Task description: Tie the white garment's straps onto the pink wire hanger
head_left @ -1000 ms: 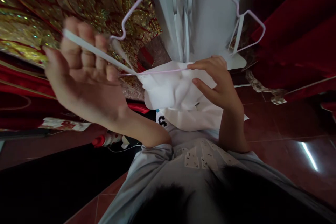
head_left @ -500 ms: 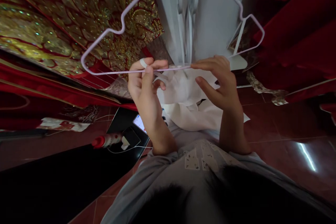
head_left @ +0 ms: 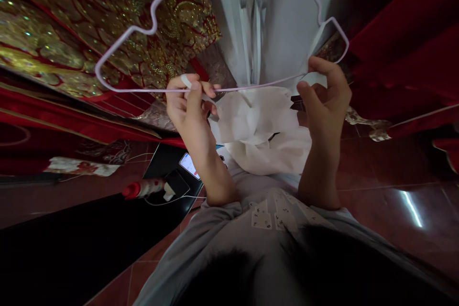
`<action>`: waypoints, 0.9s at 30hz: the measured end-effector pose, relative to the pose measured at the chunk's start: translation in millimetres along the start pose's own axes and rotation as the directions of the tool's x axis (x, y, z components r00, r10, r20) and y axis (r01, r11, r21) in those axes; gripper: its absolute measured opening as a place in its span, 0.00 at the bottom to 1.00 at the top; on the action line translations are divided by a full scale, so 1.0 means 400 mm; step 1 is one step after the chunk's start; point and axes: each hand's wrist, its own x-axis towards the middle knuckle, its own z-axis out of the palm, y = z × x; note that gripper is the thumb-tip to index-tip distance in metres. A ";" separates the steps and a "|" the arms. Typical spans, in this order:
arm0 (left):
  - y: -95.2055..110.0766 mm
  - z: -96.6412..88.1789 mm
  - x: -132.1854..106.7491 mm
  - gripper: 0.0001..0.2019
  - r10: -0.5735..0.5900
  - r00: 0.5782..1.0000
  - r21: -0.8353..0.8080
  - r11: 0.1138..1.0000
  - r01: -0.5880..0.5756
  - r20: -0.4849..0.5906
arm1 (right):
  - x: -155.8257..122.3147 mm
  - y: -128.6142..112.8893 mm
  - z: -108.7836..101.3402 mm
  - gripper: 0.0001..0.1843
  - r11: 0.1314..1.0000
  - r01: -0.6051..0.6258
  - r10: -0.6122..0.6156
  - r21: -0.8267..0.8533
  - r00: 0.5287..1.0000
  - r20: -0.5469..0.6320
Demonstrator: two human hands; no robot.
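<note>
A pale lilac wire clothes hanger (head_left: pixel 258 86) spans the view in front of me, its top cut off by the upper edge. My left hand (head_left: pixel 191 110) grips its bottom bar between thumb and fingers. A narrow white strip (head_left: pixel 186 81) crosses a finger of that hand. Another white strap (head_left: pixel 316 39) runs down from the hanger's right notch toward the bar. Around the bar's right part, the thumb and index finger of my right hand (head_left: pixel 324 98) are apart, close to this strap. Below the bar, crumpled white fabric (head_left: pixel 258 117) lies over my lap.
Gold-sequinned red cloth (head_left: pixel 172 19) hangs at the left and red drapery (head_left: pixel 401 38) at the right. Behind the hanger stand grey-white panels (head_left: pixel 294 19). On a black surface (head_left: pixel 89 229) at lower left are a lit phone (head_left: pixel 189 166), a red-capped bottle (head_left: pixel 143 189) and a white cable (head_left: pixel 193 197).
My right hand has moved right along the bar to the strap, its thumb and index finger now curled around the bar. The hanger and my left hand have shifted slightly left.
</note>
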 end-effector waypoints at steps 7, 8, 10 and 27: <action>-0.003 -0.011 0.006 0.22 0.010 1.000 0.089 0.996 -0.011 0.015 | 0.049 -0.046 -0.007 0.03 0.994 0.034 -0.030 0.105 0.999 -0.039; -0.003 -0.011 0.006 0.23 0.010 1.000 0.116 0.993 -0.012 0.013 | 0.059 -0.056 -0.013 0.04 0.995 0.044 -0.043 0.092 0.999 -0.016; 0.000 -0.010 0.006 0.24 0.008 1.000 0.140 0.990 -0.007 -0.002 | 0.078 -0.079 -0.019 0.09 0.997 0.063 -0.064 0.053 0.998 0.018; 0.022 0.018 -0.005 0.18 -0.049 0.999 -0.054 0.997 0.049 -0.006 | 0.020 -0.020 -0.059 0.15 0.918 0.393 -0.333 0.049 0.834 -0.440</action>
